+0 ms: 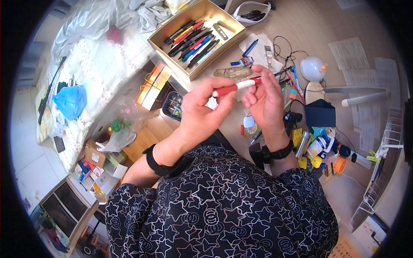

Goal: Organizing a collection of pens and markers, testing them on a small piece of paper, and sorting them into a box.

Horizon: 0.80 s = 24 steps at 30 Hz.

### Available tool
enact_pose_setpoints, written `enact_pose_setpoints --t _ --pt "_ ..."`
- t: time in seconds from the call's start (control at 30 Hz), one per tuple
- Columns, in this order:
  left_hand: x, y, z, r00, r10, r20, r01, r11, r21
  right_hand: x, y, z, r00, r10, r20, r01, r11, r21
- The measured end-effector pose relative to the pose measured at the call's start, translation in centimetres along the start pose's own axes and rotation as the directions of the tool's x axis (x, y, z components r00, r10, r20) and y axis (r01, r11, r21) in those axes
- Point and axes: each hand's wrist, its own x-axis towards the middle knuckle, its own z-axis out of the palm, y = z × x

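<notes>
A red-and-white marker (245, 84) lies almost level in front of my chest. My left hand (202, 105) pinches its red left end between thumb and fingers. The right end runs in among the bent fingers of my right hand (267, 101), which partly cover it. Just beyond my hands, a gold-coloured open box (189, 74) contains many pens and markers (195, 43), lying mostly side by side in its left part. A clear, flat pouch (231, 72) rests on the desk behind the marker.
A white pouch of dark items (254, 14) sits past the box. On the right are a round white lamp (312, 69), a dark blue box (320, 113), cables and several bottles (317, 146). Left of the desk stands a bed with a blue plastic bag (70, 102).
</notes>
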Motion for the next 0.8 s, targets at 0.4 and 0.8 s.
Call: enact_pose_setpoints --t 0.4,0.8 --pt "-0.6 -1.8 -1.8 0.809 -0.473 0.35 0.562 0.798 -0.219 -0.6 -0.9 1.2 0.994 -0.069 0.09 0.074 0.996 -0.054" --pt "-0.9 -1.7 -1.7 0.833 -0.43 0.348 0.527 0.809 -0.26 -1.1 -1.9 2.0 0.986 0.009 0.166 -0.002 0.999 -0.043"
